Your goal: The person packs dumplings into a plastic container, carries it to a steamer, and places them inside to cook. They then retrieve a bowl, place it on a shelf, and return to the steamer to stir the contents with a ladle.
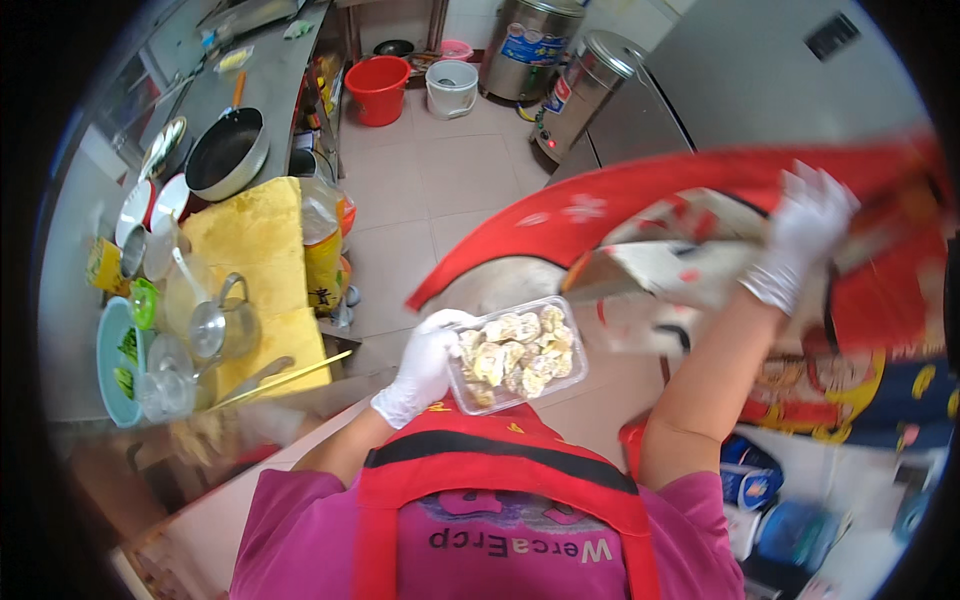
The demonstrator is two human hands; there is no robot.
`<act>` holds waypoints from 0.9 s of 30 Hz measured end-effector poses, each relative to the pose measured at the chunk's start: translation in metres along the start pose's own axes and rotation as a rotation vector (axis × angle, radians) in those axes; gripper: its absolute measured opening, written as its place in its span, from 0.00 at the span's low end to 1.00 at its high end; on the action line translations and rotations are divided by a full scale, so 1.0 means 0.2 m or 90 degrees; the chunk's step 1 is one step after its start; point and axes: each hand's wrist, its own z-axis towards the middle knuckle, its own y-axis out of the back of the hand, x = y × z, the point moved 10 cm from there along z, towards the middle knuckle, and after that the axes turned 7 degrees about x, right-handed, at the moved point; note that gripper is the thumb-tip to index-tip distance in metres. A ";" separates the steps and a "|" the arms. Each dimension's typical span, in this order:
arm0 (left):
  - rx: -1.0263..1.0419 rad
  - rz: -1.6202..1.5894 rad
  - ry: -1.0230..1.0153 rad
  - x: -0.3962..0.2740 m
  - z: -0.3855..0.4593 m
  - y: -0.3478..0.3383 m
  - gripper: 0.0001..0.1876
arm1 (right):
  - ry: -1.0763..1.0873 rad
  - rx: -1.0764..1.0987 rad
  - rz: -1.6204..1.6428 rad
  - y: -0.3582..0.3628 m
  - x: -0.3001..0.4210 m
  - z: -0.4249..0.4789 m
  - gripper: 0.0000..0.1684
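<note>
Gloved in white, my left hand (pixel 427 356) grips the left rim of a clear plastic tray (pixel 517 354) in front of my apron. Pale, lumpy food pieces (pixel 517 352) fill the tray; their exact kind is not clear. My right hand (pixel 814 210), also gloved, is raised at the upper right against a red, patterned door curtain (pixel 577 210). Its fingers look spread, though they are blurred, and whether they hold the cloth does not show. The curtain is lifted and stretches across the view above the tray.
At left a counter carries a yellow board (pixel 259 262), a black frying pan (pixel 227 154), a glass pitcher (pixel 232 322) and a blue basin (pixel 120 364) with greens. Beyond are a red bucket (pixel 379 90), a white bucket (pixel 451 88), steel boilers (pixel 529 49) and a steel cabinet (pixel 787 75).
</note>
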 end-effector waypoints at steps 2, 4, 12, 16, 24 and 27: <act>-0.044 -0.018 -0.015 -0.01 0.15 0.06 0.18 | 0.309 -0.140 -0.398 0.10 0.36 0.07 0.14; -0.090 -0.041 -0.082 -0.09 0.27 0.06 0.20 | 0.431 -0.246 0.247 0.41 0.37 0.33 0.17; -0.327 -0.072 -0.301 -0.49 0.68 0.23 0.22 | 0.309 0.297 0.014 -0.80 -0.35 1.01 0.18; -0.385 -0.023 -0.388 -0.72 0.91 0.41 0.22 | 0.108 0.392 -0.096 -1.37 -1.13 1.22 0.13; -0.425 0.049 -0.412 -1.51 1.61 0.81 0.19 | -0.204 0.567 -0.288 -1.80 -2.98 1.48 0.12; -0.398 0.060 -0.363 -1.89 1.92 0.95 0.18 | -0.423 0.443 -0.436 -1.59 -3.42 1.56 0.13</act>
